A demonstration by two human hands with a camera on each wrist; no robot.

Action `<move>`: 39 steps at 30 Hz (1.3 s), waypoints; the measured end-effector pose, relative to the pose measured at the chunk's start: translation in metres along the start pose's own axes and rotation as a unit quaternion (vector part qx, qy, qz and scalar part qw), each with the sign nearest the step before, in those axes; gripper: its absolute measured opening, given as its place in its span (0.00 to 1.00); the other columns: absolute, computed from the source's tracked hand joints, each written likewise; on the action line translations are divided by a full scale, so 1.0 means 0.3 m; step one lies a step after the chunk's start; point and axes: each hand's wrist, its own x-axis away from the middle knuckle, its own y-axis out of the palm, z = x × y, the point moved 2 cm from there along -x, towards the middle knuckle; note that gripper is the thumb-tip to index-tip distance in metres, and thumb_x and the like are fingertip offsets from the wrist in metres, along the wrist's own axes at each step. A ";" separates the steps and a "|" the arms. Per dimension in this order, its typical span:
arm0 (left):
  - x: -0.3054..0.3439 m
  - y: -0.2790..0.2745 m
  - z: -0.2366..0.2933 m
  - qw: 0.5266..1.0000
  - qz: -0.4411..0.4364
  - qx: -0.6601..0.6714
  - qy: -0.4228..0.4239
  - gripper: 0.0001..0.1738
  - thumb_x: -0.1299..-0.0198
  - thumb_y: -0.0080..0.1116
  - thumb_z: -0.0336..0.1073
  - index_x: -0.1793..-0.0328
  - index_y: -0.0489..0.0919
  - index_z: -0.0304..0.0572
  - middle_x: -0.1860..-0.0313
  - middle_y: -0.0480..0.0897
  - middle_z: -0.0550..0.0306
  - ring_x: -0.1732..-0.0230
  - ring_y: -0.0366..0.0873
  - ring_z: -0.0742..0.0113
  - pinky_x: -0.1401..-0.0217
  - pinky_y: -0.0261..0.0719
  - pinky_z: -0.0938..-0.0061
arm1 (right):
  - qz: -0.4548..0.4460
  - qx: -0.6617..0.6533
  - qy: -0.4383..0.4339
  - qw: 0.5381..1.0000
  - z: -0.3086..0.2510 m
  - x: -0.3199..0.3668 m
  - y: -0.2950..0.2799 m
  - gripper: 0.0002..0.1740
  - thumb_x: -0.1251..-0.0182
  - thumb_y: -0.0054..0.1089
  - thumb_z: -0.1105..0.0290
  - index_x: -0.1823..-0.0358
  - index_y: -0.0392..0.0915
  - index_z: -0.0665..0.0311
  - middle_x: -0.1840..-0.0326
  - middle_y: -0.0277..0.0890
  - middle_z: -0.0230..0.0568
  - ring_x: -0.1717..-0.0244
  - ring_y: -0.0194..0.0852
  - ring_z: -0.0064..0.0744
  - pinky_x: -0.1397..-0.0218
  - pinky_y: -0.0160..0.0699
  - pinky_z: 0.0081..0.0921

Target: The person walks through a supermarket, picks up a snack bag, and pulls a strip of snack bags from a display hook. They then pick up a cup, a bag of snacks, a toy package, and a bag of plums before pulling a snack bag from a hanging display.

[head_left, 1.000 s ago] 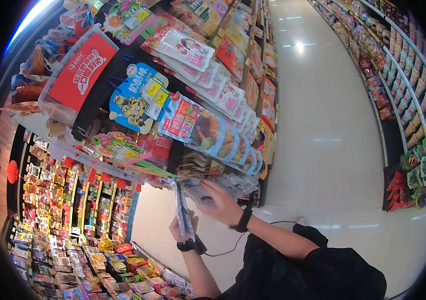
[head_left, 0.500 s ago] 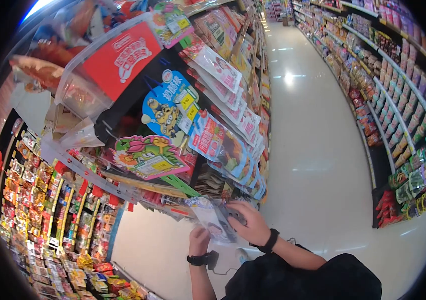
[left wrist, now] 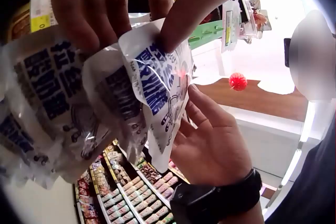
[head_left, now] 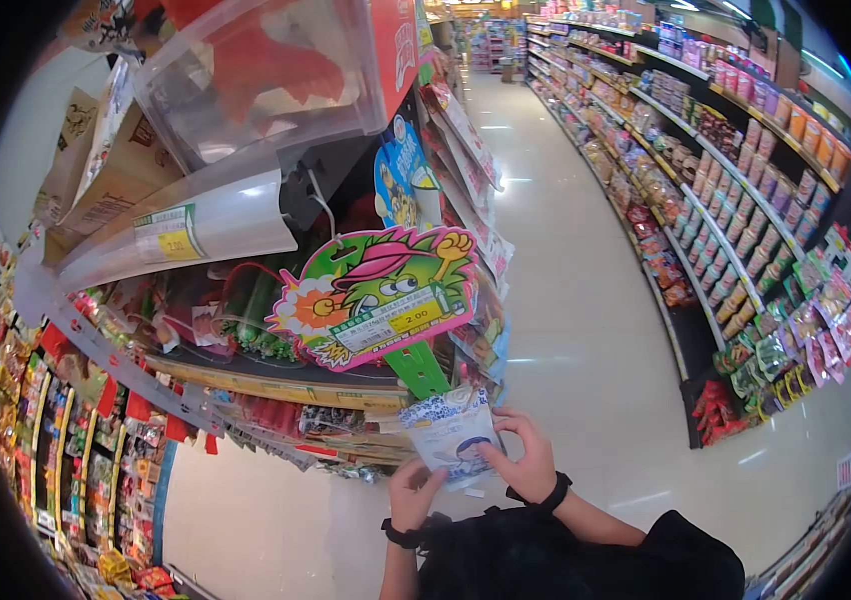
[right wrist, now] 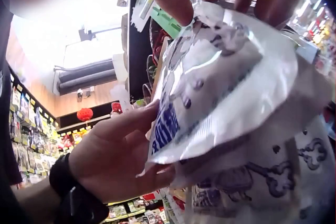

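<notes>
Standing in the snack aisle next to this person: both hands are up in front of the chest, right at the edge of the shelf. The left hand [head_left: 414,495] comes up from below, palm turned up, fingers curled behind a bunch of packets [head_left: 451,440], white plastic with blue print. Its thumb presses on the front, so it's a proper grip and not just resting there. The right hand [head_left: 528,462] comes in from the side, a bit higher than the left, wrist bent. Its thumb and fingertips pinch the top of the front packet [right wrist: 220,87], which tilts away from the others in the bunch. So neither hand is open; both are closed on plastic. The two hands sit close together with the packets between them.

Each wrist has a black wristband [head_left: 553,492]. Directly above the hands a green cartoon price tag [head_left: 381,295] sticks out from the shelf [head_left: 276,385]. Off to the right of the right hand the shiny aisle floor [head_left: 586,330] runs away between more racks of snacks.
</notes>
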 end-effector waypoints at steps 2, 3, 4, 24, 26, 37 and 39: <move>-0.012 -0.008 0.036 0.998 0.012 -0.051 0.043 0.11 0.49 0.66 0.25 0.58 0.81 0.31 0.59 0.79 0.56 0.63 0.74 0.73 0.60 0.72 0.79 | 0.007 0.043 0.003 0.999 -0.036 -0.024 -0.011 0.15 0.47 0.71 0.69 0.62 0.76 0.67 0.54 0.74 0.47 0.52 0.76 0.40 0.50 0.74 0.28; -0.016 -0.011 0.053 0.995 0.018 -0.075 0.065 0.11 0.50 0.67 0.26 0.60 0.82 0.31 0.61 0.79 0.57 0.66 0.72 0.74 0.63 0.70 0.81 | -0.006 0.049 0.022 0.999 -0.048 -0.028 -0.014 0.14 0.47 0.70 0.69 0.63 0.76 0.67 0.56 0.75 0.46 0.53 0.76 0.39 0.51 0.74 0.28; -0.019 -0.006 0.082 0.995 0.020 -0.071 0.069 0.09 0.52 0.67 0.25 0.63 0.82 0.31 0.59 0.78 0.55 0.64 0.74 0.71 0.60 0.71 0.79 | -0.020 0.054 0.039 0.998 -0.060 -0.036 -0.019 0.13 0.47 0.70 0.70 0.63 0.76 0.67 0.58 0.75 0.45 0.54 0.76 0.38 0.52 0.74 0.27; 0.035 -0.054 0.291 0.947 -0.133 -0.181 0.228 0.09 0.52 0.66 0.26 0.63 0.83 0.33 0.63 0.82 0.48 0.62 0.80 0.55 0.58 0.76 0.70 | -0.106 -0.302 0.171 0.932 -0.169 0.051 -0.034 0.18 0.31 0.52 0.75 0.40 0.66 0.71 0.46 0.75 0.40 0.46 0.73 0.29 0.43 0.74 0.30; 0.025 -0.053 0.307 0.946 -0.150 -0.173 0.230 0.10 0.51 0.65 0.27 0.61 0.84 0.35 0.62 0.83 0.49 0.63 0.80 0.53 0.59 0.77 0.69 | -0.084 -0.275 0.176 0.942 -0.198 0.036 -0.066 0.19 0.30 0.51 0.75 0.40 0.66 0.71 0.46 0.75 0.41 0.47 0.74 0.28 0.44 0.76 0.29; -0.030 -0.030 0.458 0.974 -0.032 -0.123 0.189 0.12 0.49 0.60 0.24 0.56 0.82 0.31 0.60 0.82 0.49 0.59 0.81 0.61 0.54 0.77 0.71 | -0.107 -0.249 0.116 0.956 -0.297 -0.117 -0.097 0.18 0.31 0.52 0.76 0.41 0.67 0.73 0.47 0.75 0.41 0.49 0.73 0.24 0.47 0.74 0.25; -0.065 -0.043 0.456 0.961 0.016 -0.118 0.250 0.12 0.48 0.60 0.25 0.56 0.81 0.30 0.59 0.81 0.48 0.59 0.80 0.62 0.52 0.76 0.72 | -0.154 -0.229 0.121 0.954 -0.294 -0.157 -0.086 0.18 0.31 0.53 0.75 0.42 0.68 0.73 0.48 0.76 0.39 0.51 0.74 0.23 0.47 0.74 0.24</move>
